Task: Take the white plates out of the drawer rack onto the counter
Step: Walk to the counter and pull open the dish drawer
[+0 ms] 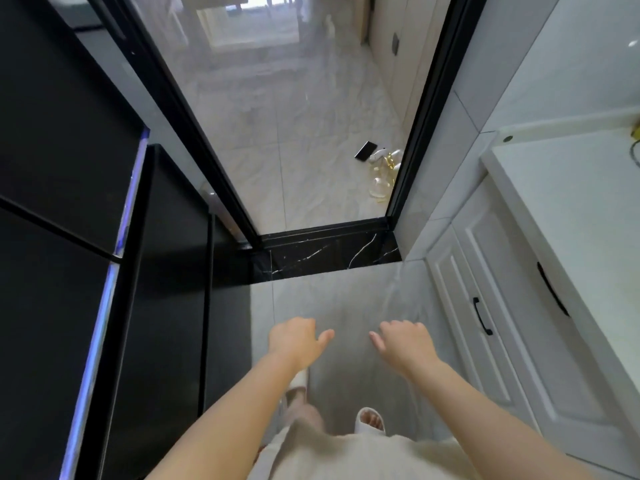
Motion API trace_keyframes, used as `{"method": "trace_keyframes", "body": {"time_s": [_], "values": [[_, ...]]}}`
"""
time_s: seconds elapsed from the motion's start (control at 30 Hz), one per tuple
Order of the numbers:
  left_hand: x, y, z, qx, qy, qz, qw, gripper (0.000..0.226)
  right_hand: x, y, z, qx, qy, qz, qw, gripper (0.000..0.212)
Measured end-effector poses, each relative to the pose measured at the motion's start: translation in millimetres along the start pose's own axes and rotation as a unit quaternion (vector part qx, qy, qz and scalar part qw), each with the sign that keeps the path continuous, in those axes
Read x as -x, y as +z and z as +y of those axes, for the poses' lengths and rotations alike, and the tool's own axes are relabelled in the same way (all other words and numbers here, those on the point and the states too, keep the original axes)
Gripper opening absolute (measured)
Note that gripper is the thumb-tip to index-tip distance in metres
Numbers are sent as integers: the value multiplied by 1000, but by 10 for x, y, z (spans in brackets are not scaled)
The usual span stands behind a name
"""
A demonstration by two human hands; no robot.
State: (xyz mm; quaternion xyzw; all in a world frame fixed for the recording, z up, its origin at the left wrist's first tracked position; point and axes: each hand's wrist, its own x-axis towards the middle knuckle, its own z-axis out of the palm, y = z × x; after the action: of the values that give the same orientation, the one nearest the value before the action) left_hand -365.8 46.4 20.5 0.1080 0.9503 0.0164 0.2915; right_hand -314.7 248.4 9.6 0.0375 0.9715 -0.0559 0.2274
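No white plates and no drawer rack show in the head view. My left hand [298,339] and my right hand [403,342] hang side by side over the grey floor tiles, palms down, fingers loosely curled, holding nothing. The white counter [571,202] runs along the right side. Below it are shut white cabinet fronts, one with a black handle [482,315] and one with a curved black pull [552,289].
A tall black appliance [69,202] fills the left side. Ahead stands a black-framed glass sliding door [277,116] with a black marble threshold [329,252]. Beyond the glass, a dark phone-like object [365,150] and some glassware [382,174] lie on the floor. My slippered feet [369,419] are below.
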Motion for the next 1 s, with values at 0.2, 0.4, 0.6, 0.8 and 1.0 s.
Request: {"method": "trace_keyframes", "body": {"time_s": [0.2, 0.4, 0.6, 0.8, 1.0], "values": [[-505, -423, -410, -49, 47, -10, 998, 55, -503, -222, -338, -31, 60, -1, 998, 44], [-1089, -921, -728, -115, 107, 6, 988, 57, -917, -478, -675, -49, 120, 15, 992, 43], [-1452, -1163, -641, -149, 174, 0, 973, 59, -1039, -684, -715, -92, 177, 28, 980, 40], [-1681, -1303, -163, -166, 253, -7, 953, 56, -954, -717, -408, -122, 246, 25, 961, 37], [-1835, -1352, 470, -206, 318, 0, 925, 58, -778, -629, 33, -142, 315, 12, 938, 43]]}}
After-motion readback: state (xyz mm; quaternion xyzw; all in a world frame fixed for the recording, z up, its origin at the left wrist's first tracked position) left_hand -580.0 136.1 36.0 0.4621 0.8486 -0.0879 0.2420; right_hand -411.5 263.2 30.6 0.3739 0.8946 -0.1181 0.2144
